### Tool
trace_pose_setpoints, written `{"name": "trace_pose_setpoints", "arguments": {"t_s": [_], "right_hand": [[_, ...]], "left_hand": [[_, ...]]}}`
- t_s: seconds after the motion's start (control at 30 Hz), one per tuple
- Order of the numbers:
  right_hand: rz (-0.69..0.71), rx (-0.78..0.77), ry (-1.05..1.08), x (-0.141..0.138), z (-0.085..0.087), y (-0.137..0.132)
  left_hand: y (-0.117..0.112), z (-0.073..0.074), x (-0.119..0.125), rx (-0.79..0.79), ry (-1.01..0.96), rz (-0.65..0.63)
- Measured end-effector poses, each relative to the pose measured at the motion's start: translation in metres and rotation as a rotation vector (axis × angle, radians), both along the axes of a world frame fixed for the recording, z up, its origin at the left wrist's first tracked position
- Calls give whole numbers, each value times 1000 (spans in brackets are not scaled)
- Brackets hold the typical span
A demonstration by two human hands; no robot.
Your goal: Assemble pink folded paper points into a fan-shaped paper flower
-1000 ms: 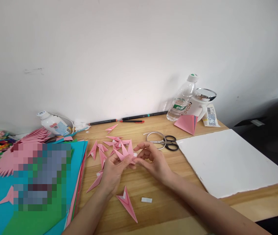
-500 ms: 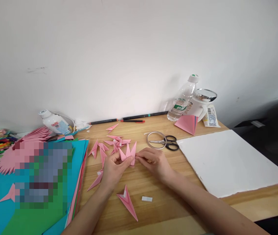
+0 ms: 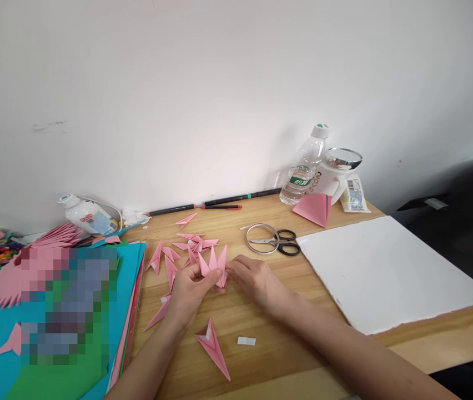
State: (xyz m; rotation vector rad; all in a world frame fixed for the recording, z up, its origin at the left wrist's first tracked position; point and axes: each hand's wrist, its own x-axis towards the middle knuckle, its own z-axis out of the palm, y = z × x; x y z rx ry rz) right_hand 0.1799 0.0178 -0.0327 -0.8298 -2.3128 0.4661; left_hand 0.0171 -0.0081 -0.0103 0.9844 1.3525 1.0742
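Folded pink paper [image 3: 212, 260] with three upright points is pinched between the thumb and fingers of my left hand [image 3: 190, 290]. The fingers of my right hand [image 3: 257, 282] are closed against its right edge; they partly hide what lies between them. Behind and left of my hands, several loose pink folded paper pieces [image 3: 154, 258] lie on the wooden table [image 3: 286, 355]. Nearer to me is one more pink piece [image 3: 214, 349] with a white patch on it. Beside that lies a small white strip [image 3: 246, 341].
Black-handled scissors [image 3: 287, 243] and a ring of narrow tape [image 3: 257, 251] lie beyond my right hand. A white board [image 3: 390, 275] is on the right. A water bottle [image 3: 301, 172] and white mug [image 3: 331, 180] stand at the back. Coloured paper sheets [image 3: 130, 300] are stacked left.
The view has shifted slightly, moving the table's contents a little left in the picture. Both hands stay at the folded pink paper, the right fingers still at its right edge.
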Motion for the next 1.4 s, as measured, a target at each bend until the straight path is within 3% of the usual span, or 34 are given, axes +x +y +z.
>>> {"name": "trace_pose_setpoints", "arguments": {"t_s": [0.13,0.37,0.8,1.0,1.2,1.4], "right_hand": [[14,-22,96,-1,-2,4],[63,15,5,1,-6,4],[80,-38,69,-1,-3,6],[59,-16,-66,-1,-2,1],[43,-43,-214,-1,6,-5],[7,-216,51,-3,3,2]], "left_hand": [[0,-1,-3,-7,-51,-18],[1,1,-3,-35,-7,-40],[1,3,-4,-71,-36,-60],[1,-1,-7,-34,-14,-129],[1,-4,-6,-47,-13,-111],[1,3,-5,-87,-70,-72]]}}
